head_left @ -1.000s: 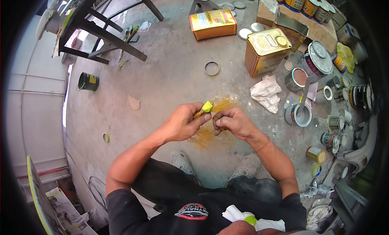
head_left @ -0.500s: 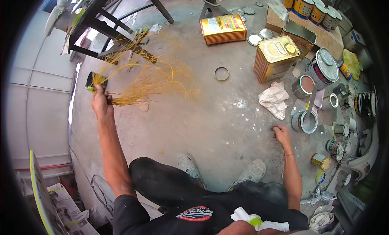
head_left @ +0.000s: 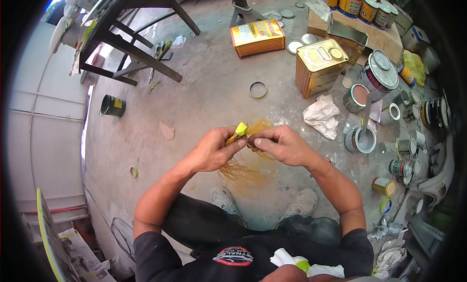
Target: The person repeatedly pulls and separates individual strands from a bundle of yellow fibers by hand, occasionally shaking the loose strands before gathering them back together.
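Note:
A bundle of long, thin yellow fibres (head_left: 242, 177) hangs in front of me, its end wrapped with lime-green tape (head_left: 241, 128). My left hand (head_left: 216, 148) is closed round the bundle just below the tape. Close beside it, my right hand (head_left: 283, 145) is closed in a pinch on the strands, thumb against the bent fingers. The fingertips hide part of the fibres. Loose ends spread below both hands and behind the right one.
A dark can (head_left: 113, 106) lies on its side at left, near a roll of green tape (head_left: 134, 172). Thinner tins (head_left: 321, 68), a crumpled cloth (head_left: 322, 116) and an open paint can (head_left: 360, 139) with a stirrer stand right. A metal stand (head_left: 131, 43) is upper left.
My left hand has brought the fibre bundle from the far left to the middle. My right hand has come in from the right to meet it. A tape roll now shows on the floor.

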Demonstrator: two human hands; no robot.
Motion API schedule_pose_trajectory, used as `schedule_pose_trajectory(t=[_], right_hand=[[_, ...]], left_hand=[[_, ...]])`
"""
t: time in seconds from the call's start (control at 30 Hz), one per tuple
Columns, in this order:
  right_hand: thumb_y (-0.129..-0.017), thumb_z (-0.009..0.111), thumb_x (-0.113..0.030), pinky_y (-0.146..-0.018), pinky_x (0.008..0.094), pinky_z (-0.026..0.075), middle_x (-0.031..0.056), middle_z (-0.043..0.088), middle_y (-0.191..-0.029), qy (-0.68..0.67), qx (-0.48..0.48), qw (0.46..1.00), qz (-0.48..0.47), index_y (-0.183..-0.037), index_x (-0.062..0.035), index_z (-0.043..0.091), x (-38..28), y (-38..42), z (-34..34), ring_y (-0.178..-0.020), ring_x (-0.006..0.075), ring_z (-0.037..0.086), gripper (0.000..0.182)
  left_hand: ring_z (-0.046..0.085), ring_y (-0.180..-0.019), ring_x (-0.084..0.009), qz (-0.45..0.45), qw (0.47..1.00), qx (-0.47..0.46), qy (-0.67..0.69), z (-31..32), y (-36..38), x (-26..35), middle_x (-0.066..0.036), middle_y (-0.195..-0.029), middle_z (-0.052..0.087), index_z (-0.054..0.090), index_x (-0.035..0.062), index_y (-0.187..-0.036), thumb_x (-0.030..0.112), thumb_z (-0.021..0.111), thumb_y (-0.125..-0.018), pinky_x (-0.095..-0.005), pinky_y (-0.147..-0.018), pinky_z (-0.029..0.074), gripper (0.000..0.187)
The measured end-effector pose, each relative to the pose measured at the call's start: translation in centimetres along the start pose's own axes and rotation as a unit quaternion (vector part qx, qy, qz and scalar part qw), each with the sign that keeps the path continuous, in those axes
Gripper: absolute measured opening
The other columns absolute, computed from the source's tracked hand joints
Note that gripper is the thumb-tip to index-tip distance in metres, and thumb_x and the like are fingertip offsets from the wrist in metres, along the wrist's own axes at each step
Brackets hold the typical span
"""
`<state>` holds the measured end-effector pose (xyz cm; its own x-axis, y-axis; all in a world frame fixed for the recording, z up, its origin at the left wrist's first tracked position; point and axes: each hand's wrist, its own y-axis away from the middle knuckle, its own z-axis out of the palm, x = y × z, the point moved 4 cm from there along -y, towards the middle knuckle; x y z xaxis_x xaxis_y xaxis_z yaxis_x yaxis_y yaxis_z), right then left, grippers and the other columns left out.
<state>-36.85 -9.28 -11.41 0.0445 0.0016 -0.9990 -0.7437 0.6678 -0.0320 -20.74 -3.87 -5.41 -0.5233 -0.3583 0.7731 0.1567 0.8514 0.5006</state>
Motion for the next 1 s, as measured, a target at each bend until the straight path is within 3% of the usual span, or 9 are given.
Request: schedule_pose_trajectory(t=[0.03, 0.13, 0.5, 0.57, 0.6, 0.73, 0.83, 0.93, 1.0], right_hand=[[-0.088, 0.057, -0.017, -0.068, 0.0275, 0.049, 0.0074, 0.067, -0.081, -0.105, -0.075, 0.988, 0.09, -0.094, 0.0034, 0.067, 0.7, 0.1, 0.7, -0.073, 0.013, 0.061, 0.023], [-0.089, 0.055, -0.017, -0.063, 0.026, 0.048, 0.0051, 0.066, -0.08, -0.189, -0.07, 0.971, 0.129, -0.093, 0.0045, 0.067, 1.5, 0.5, 1.0, -0.071, 0.0093, 0.059, 0.025], [-0.085, 0.058, -0.012, -0.054, 0.0226, 0.044, 0.0064, 0.065, -0.078, -0.14, -0.086, 0.976, 0.143, -0.09, 0.0055, 0.067, 2.4, 1.2, 0.3, -0.064, 0.0093, 0.057, 0.021], [-0.084, 0.057, -0.013, -0.054, 0.0224, 0.043, 0.0063, 0.065, -0.077, -0.131, -0.09, 0.978, 0.136, -0.09, 0.0062, 0.067, 2.5, 1.2, 0.4, -0.064, 0.0089, 0.057, 0.022], [-0.083, 0.057, -0.015, -0.055, 0.0238, 0.045, 0.0053, 0.066, -0.076, -0.115, -0.069, 0.98, 0.146, -0.089, 0.005, 0.068, 2.8, 1.1, 0.2, -0.063, 0.0094, 0.057, 0.024], [-0.077, 0.058, -0.019, -0.056, 0.0265, 0.046, 0.0072, 0.064, -0.065, -0.005, 0.005, 0.987, 0.158, -0.084, 0.002, 0.07, 4.0, 2.7, -1.7, -0.059, 0.0109, 0.058, 0.025], [-0.072, 0.058, -0.021, -0.056, 0.0319, 0.046, 0.0172, 0.059, -0.062, 0.189, 0.043, 0.967, 0.164, -0.082, -0.0002, 0.069, 7.2, 5.3, -3.6, -0.057, 0.0221, 0.06, 0.025], [-0.073, 0.057, -0.022, -0.062, 0.0421, 0.047, 0.0232, 0.06, -0.071, 0.306, 0.13, 0.926, 0.176, -0.082, -0.0009, 0.07, 12.0, 8.0, -6.0, -0.067, 0.0374, 0.062, 0.026], [-0.073, 0.058, -0.02, -0.068, 0.0455, 0.047, 0.0235, 0.062, -0.076, 0.41, 0.156, 0.865, 0.243, -0.083, -0.0009, 0.07, 16.1, 9.6, -8.4, -0.075, 0.0407, 0.062, 0.024]], left_hand=[[0.04, -0.06, -0.0048, 0.01, 1.0, -0.005, -0.018, 0.4, 0.1, 0.5, 0.004, -0.069, 0.05, 0.061, 0.0015, -0.098, 0.023, 0.056, -0.095, -0.0249, -0.052, 0.034, 0.023], [0.044, -0.063, -0.0061, 0.036, 0.999, -0.014, -0.006, 1.0, 0.0, 0.8, 0.003, -0.073, 0.055, 0.063, 0.0013, -0.1, 0.022, 0.056, -0.095, -0.0255, -0.055, 0.038, 0.022], [0.046, -0.062, -0.0104, 0.046, 0.984, 0.076, -0.152, 1.1, -0.4, 0.4, -0.007, -0.068, 0.058, 0.063, 0.0005, -0.098, 0.017, 0.063, -0.09, -0.0305, -0.057, 0.042, 0.018], [0.05, -0.057, -0.0267, 0.08, 0.982, 0.086, -0.145, 1.1, -0.5, 0.4, -0.018, -0.068, 0.054, 0.06, 0.0, -0.09, 0.016, 0.062, -0.088, -0.0381, -0.056, 0.041, 0.017], [0.05, -0.057, -0.0267, 0.08, 0.983, 0.085, -0.145, 1.0, -0.9, -0.2, -0.018, -0.068, 0.054, 0.06, 0.0, -0.09, 0.016, 0.062, -0.088, -0.0381, -0.056, 0.041, 0.017], [0.045, -0.057, -0.0061, 0.062, 0.94, 0.331, 0.049, -5.6, -0.3, -2.1, 0.001, -0.061, 0.049, 0.06, 0.0012, -0.089, 0.021, 0.061, -0.092, -0.0255, -0.051, 0.037, 0.02], [0.043, -0.054, -0.0059, 0.142, 0.817, 0.514, 0.218, -16.0, 1.9, -6.1, 0.003, -0.065, 0.048, 0.054, 0.0053, -0.083, 0.023, 0.059, -0.094, -0.0211, -0.049, 0.037, 0.021], [0.045, -0.055, -0.0069, 0.101, 0.739, 0.584, 0.319, -18.4, 2.6, -11.5, 0.001, -0.07, 0.051, 0.054, 0.0051, -0.086, 0.024, 0.058, -0.095, -0.0215, -0.049, 0.039, 0.021], [0.045, -0.058, -0.0051, 0.101, 0.741, 0.586, 0.311, -18.1, 3.1, -10.2, 0.003, -0.072, 0.048, 0.054, 0.007, -0.088, 0.02, 0.058, -0.094, -0.0197, -0.05, 0.038, 0.015]])
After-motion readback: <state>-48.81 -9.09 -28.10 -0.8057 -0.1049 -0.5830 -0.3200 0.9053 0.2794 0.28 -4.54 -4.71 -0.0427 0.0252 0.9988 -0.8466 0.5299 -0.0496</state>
